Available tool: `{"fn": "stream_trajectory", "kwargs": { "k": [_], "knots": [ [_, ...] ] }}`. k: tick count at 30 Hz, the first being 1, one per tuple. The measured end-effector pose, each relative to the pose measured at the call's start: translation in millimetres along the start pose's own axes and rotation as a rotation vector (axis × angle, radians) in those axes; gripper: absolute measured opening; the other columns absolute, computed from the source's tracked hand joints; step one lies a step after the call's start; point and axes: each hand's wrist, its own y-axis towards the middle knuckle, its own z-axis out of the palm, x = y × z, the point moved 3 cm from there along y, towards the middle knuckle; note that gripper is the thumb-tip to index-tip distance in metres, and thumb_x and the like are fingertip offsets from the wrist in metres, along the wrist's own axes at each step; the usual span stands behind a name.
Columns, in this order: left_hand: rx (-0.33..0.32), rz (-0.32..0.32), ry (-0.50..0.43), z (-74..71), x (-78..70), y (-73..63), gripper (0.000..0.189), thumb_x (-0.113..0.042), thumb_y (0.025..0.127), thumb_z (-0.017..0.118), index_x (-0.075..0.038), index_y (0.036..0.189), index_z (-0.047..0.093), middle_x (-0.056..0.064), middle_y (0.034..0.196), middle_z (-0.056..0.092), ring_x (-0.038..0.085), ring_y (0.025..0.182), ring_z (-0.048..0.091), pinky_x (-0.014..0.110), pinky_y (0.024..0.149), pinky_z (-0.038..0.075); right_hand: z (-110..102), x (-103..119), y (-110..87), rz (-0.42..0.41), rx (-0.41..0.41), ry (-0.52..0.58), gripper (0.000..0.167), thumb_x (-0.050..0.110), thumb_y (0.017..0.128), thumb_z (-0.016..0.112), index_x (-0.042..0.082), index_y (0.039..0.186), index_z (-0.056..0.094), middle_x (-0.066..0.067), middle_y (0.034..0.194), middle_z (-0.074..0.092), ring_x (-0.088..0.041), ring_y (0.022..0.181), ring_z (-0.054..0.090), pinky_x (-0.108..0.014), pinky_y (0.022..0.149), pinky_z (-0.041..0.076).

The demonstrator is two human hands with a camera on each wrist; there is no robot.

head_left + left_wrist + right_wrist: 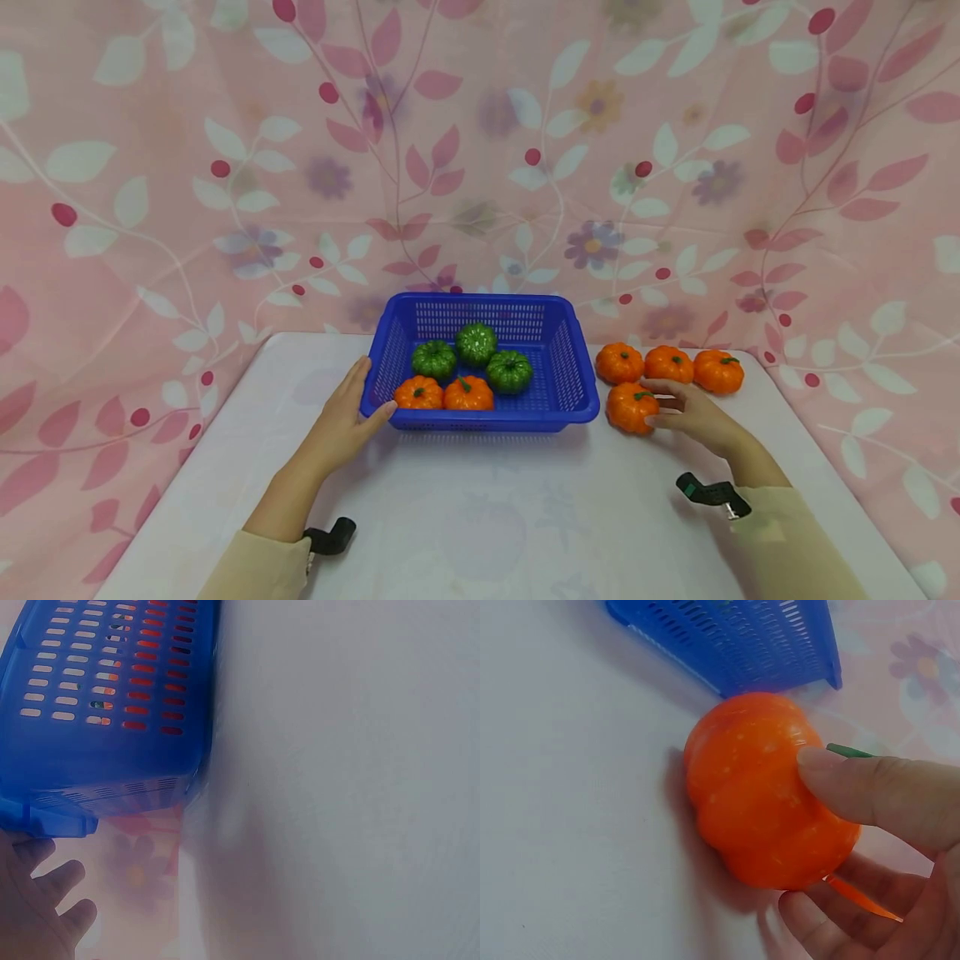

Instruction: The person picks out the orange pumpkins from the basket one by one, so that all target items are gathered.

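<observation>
Pumpkin (627, 409), orange and ribbed, is being pinched by the right hand (693, 412); the left hand (343, 422) (splayed) is touching a slotted plastic basket (528, 417).

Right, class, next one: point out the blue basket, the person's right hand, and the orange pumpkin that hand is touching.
Blue basket (525, 417): head view, on its front rim.
Right hand (699, 414): head view, on the back of the hand.
Orange pumpkin (757, 791): right wrist view, on its ribbed side.
</observation>
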Motion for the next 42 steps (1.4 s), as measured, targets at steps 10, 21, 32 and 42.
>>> {"fn": "stream_trajectory", "kwargs": {
  "k": [10, 21, 32, 42],
  "knots": [
    [-0.008, 0.013, -0.003, -0.4, -1.9, 1.1, 0.090, -0.045, 0.099, 0.060, -0.003, 0.160, 0.010, 0.018, 0.166, 0.010, 0.041, 0.151, 0.015, 0.061, 0.117, 0.018, -20.4, 22.1, -12.2, -0.016, -0.033, -0.077, 0.064, 0.029, 0.096, 0.068, 0.002, 0.149, 0.043, -0.025, 0.146, 0.049, -0.048, 0.131, 0.044, -0.059, 0.096, 0.050],
    [-0.009, 0.019, -0.001, -1.6, -2.8, 4.5, 0.090, -0.045, 0.099, 0.059, -0.002, 0.160, 0.009, 0.019, 0.166, 0.010, 0.041, 0.151, 0.015, 0.061, 0.117, 0.018, -25.9, 68.4, -22.1, -0.028, -0.118, -0.100, 0.059, 0.041, 0.102, 0.057, 0.004, 0.147, 0.044, -0.025, 0.142, 0.051, -0.047, 0.129, 0.046, -0.071, 0.099, 0.039],
    [-0.012, 0.028, -0.005, -1.1, -2.9, 4.8, 0.090, -0.046, 0.099, 0.059, -0.001, 0.160, 0.010, 0.019, 0.166, 0.010, 0.041, 0.150, 0.015, 0.061, 0.118, 0.017, -2.2, 123.2, -15.0, -0.195, -0.162, -0.072, 0.044, 0.030, 0.103, 0.057, 0.007, 0.141, 0.055, -0.017, 0.136, 0.058, -0.040, 0.122, 0.055, -0.060, 0.097, 0.049],
    [-0.020, 0.021, -0.016, 0.1, -0.2, 1.1, 0.089, -0.043, 0.099, 0.060, 0.000, 0.159, 0.011, 0.021, 0.165, 0.011, 0.043, 0.150, 0.016, 0.063, 0.117, 0.018, 32.0, 155.6, 14.9, -0.280, -0.115, 0.030, 0.039, 0.026, 0.102, 0.061, 0.008, 0.135, 0.060, -0.014, 0.132, 0.063, -0.032, 0.118, 0.060, -0.047, 0.096, 0.053]
  ]
}}
